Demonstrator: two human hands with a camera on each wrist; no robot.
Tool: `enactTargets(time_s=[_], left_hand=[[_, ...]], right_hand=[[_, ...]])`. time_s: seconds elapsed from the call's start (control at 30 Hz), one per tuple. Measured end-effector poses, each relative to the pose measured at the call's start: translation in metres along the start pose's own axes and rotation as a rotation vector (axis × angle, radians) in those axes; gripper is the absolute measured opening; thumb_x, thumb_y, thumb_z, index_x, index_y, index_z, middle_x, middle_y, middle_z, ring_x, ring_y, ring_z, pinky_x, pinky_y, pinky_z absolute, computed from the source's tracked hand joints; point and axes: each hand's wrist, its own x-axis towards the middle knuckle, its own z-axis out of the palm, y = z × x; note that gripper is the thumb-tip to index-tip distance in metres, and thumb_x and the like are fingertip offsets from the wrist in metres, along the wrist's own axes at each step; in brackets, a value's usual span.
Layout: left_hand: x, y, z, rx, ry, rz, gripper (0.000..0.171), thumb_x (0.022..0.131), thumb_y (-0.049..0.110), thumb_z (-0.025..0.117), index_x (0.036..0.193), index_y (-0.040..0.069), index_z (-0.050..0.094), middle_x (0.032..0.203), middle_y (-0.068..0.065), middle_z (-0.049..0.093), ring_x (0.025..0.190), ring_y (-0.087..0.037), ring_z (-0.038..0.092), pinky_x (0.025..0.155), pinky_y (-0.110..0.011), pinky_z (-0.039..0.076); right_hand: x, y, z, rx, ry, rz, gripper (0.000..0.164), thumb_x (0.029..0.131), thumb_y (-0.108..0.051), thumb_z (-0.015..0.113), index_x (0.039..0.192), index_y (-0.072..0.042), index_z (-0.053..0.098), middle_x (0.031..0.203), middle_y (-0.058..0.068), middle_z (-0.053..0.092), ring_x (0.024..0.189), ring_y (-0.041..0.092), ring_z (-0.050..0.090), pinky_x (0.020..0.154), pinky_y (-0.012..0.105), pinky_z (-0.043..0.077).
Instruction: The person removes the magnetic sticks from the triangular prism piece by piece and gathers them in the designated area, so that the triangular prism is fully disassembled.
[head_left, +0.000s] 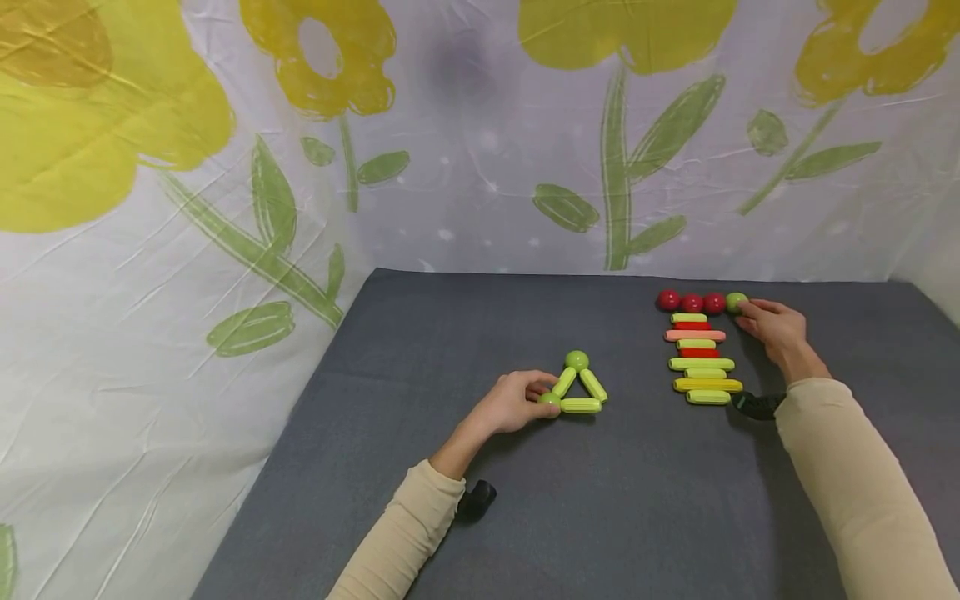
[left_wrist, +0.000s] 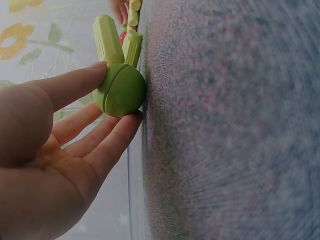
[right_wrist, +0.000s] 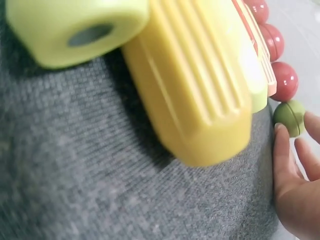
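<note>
- The table [head_left: 600, 517] before me is dark grey; white cloth [head_left: 465, 167] printed with yellow flowers [head_left: 622, 33] rises beyond its far and left edges.
- Near the table's middle, my left hand [head_left: 513, 402] pinches a green ball [head_left: 550, 400] at one corner of a stick triangle [head_left: 581, 406].
- By the far edge, toward its right corner, my right hand [head_left: 778, 329] pinches another green ball [head_left: 736, 302] beside red balls [head_left: 692, 302].

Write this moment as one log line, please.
Left hand: pinches leftmost green ball | right hand: pinches rightmost green ball | red balls: three, same row
</note>
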Motion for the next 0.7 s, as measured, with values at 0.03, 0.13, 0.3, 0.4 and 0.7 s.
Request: enactTargets(time_s=[0.03,0.13,0.3,0.4,0.7], left_hand=[[-0.0001,0.0000,0.0002,-0.001,0.001,0.000,0.044,0.086,0.019,0.074,0.127,0.010,0.061,0.112,-0.009,0.065,0.103,-0.021,0.062,0.083,-0.031,0.051],[-0.0006,0.0005,0.0003,-0.001,0.004,-0.001,0.044,0.086,0.019,0.074,0.126,0.010,0.062,0.112,-0.009,0.065,0.103,-0.021,0.062,0.083,-0.031,0.051],[-0.0011,0.0005,-0.0002,-0.005,0.007,0.002,0.044,0.086,0.019,0.074,0.127,0.010,0.061,0.112,-0.009,0.065,0.103,-0.021,0.062,0.082,-0.031,0.051],[-0.0007,0.0003,-0.0002,-0.008,0.009,0.004,0.044,0.086,0.019,0.074,0.127,0.009,0.061,0.112,-0.009,0.065,0.103,-0.021,0.062,0.082,-0.031,0.051],[-0.0005,0.0002,-0.0001,-0.012,0.006,0.004,0.044,0.086,0.018,0.074,0.127,0.010,0.061,0.112,-0.009,0.065,0.103,-0.021,0.062,0.082,-0.031,0.051]], right_hand=[[0.0000,0.0004,-0.0004,0.016,-0.003,0.002,0.052,0.092,-0.020,0.064,0.138,-0.007,0.043,0.096,-0.002,0.047,0.064,0.000,0.061,0.066,0.014,0.051],[-0.0010,0.0004,-0.0016,0.072,-0.015,0.011,0.049,0.092,-0.018,0.063,0.136,-0.008,0.044,0.096,-0.004,0.049,0.067,0.000,0.062,0.068,0.015,0.052],[-0.0004,0.0015,-0.0041,0.174,-0.041,0.016,0.070,0.091,-0.020,0.064,0.149,-0.006,0.028,0.099,-0.003,0.050,0.070,0.002,0.061,0.070,0.017,0.052],[0.0015,0.0036,-0.0069,0.188,-0.062,0.006,0.077,0.091,-0.021,0.065,0.151,-0.004,0.020,0.102,-0.002,0.048,0.072,0.002,0.061,0.071,0.017,0.052],[0.0023,0.0065,-0.0096,0.166,-0.056,0.001,0.072,0.092,-0.024,0.062,0.150,-0.006,0.024,0.104,-0.001,0.046,0.075,0.001,0.059,0.074,0.016,0.051]])
